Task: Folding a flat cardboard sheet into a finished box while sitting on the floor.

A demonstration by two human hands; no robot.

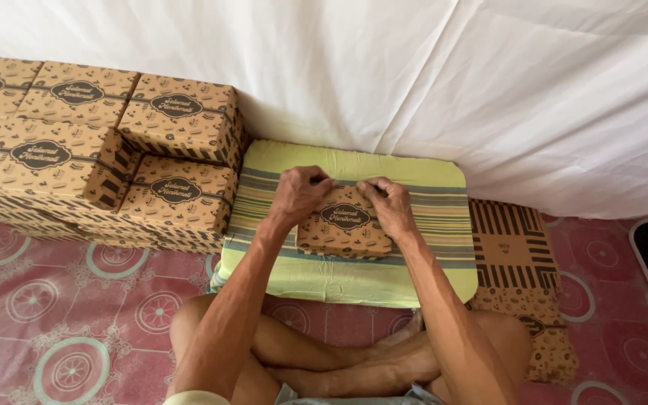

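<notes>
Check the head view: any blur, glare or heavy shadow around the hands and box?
Head view: sharp, evenly lit by soft daylight; left hand, right hand and brown box show no motion blur; the white sheet is bright but keeps its folds; only soft shadow beside the stacked boxes.

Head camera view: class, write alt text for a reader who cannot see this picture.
Both hands, left hand and right hand, press on the top of a brown printed cardboard box resting on a yellow-green striped cushion. Finished boxes are stacked at the left, and flat unfolded boxes lie at the right.
</notes>
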